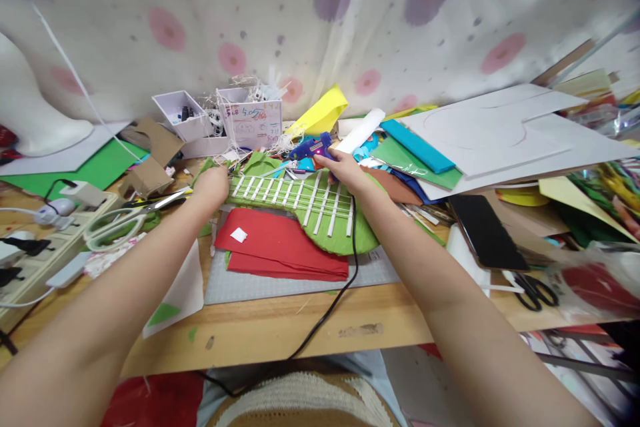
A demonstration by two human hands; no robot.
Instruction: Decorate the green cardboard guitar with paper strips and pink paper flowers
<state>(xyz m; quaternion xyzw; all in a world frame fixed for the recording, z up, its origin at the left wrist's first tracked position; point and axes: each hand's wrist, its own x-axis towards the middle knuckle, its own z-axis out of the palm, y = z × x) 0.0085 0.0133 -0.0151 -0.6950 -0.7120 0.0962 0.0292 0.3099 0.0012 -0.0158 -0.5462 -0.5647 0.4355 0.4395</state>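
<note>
The left hand (213, 185), left of centre in the frame, is closed at the narrow end of a green guitar-shaped piece (328, 210); its fingertips are hidden, but the grip appears meant to steady the piece. The piece lies across the centre, tilted, its wide body toward the right, ribbed with white strips (283, 192) set crosswise over its face. The right hand (346, 168), just above the body, is wrapped around the handle of a blue glue gun (314, 145); the nozzle points left, held clear of the surface, presumably to keep hot glue off it. Whether a finger presses the trigger cannot be determined. A black cord (333, 307) descends from beside the right hand, over the green body and past the front table edge, likely leaving the gun some slack. Folded red paper (285, 247) lies partly beneath the piece, on a grey mat (295, 288) that probably shields the wooden table (240, 333). Pale-handled scissors (113, 230) lie at left beside a power strip (65, 230); a black phone (487, 232) lies at right, apart from both hands.
</note>
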